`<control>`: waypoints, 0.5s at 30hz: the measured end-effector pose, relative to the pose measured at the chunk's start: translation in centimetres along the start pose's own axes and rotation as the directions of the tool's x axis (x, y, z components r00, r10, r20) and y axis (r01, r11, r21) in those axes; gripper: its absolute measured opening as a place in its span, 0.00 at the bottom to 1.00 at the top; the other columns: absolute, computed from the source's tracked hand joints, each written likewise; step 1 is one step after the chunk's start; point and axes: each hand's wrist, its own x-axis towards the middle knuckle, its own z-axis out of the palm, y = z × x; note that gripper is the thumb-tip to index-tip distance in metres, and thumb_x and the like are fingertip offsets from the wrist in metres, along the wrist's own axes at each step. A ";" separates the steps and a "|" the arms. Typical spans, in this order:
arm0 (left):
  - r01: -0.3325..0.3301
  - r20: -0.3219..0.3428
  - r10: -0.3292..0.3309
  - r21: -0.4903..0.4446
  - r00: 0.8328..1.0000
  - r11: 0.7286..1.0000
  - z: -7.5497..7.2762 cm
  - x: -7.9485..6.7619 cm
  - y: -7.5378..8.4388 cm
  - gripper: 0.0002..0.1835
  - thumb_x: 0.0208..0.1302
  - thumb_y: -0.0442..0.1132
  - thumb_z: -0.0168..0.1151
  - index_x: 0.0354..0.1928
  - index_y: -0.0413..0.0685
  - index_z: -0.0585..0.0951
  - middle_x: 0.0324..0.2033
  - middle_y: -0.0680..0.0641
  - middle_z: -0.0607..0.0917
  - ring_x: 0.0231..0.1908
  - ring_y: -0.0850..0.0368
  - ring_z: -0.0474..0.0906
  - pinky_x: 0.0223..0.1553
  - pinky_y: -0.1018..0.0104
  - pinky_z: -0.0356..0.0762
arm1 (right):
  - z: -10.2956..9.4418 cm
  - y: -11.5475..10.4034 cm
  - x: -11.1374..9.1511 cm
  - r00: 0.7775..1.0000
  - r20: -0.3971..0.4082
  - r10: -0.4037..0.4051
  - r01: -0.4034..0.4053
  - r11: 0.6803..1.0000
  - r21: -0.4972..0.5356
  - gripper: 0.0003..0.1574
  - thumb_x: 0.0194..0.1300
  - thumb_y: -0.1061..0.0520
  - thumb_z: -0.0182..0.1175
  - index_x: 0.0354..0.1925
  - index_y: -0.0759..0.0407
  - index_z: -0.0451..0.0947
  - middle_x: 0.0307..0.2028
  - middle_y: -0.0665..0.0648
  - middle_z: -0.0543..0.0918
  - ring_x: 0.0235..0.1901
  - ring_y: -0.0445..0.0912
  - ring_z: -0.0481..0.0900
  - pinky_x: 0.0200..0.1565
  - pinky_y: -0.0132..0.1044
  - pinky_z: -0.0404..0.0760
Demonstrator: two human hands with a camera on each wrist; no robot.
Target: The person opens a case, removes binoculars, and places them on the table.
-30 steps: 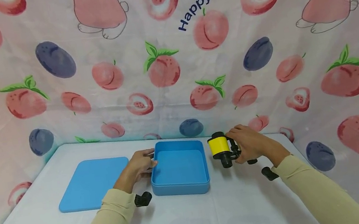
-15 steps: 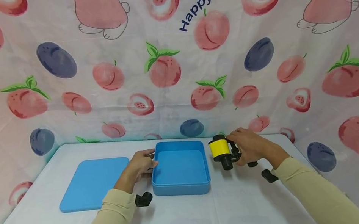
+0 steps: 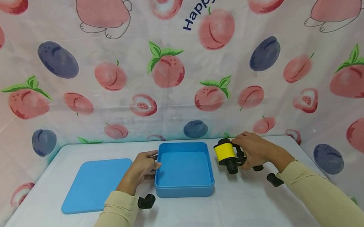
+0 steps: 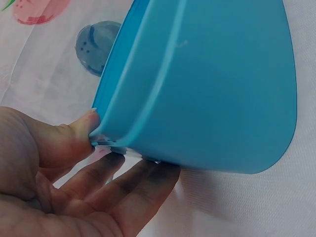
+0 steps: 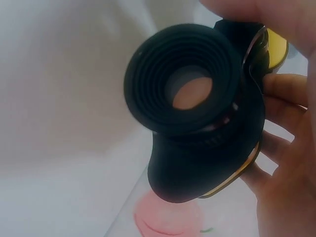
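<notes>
A shallow blue plastic box (image 3: 183, 169) with its top open stands on the table in the head view. At its left side is my left hand (image 3: 142, 166), thumb at the rim and fingers against the outer wall. In the left wrist view the thumb (image 4: 64, 140) presses the box's edge (image 4: 207, 89) while the fingertips meet the wall. My right hand (image 3: 254, 147) grips yellow-and-black binoculars (image 3: 225, 152) just right of the box. Up close in the right wrist view, a black eyepiece (image 5: 148, 94) faces the camera, and fingers wrap the far side of the barrels.
A flat blue lid (image 3: 96, 185) lies left of the box, partly behind the left forearm. The white-covered table (image 3: 197, 223) meets a fruit-print cloth backdrop (image 3: 175, 114) behind and at the sides. Black camera mounts (image 3: 146, 201) sit below both wrists.
My right hand has lowered slightly toward the table with the binoculars, still beside the box. The left hand keeps its place on the box's side.
</notes>
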 end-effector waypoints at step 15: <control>-0.003 0.001 0.003 0.006 1.000 1.000 0.0 -0.2 0.0 0.35 0.77 0.29 0.55 0.82 0.46 0.59 0.80 0.35 0.62 0.72 0.27 0.69 0.65 0.33 0.74 | 0.5 0.6 -0.4 1.000 0.017 0.005 -0.005 1.000 0.029 0.58 0.45 0.43 0.81 0.70 0.62 0.73 0.66 0.63 0.79 0.66 0.62 0.72 0.68 0.64 0.75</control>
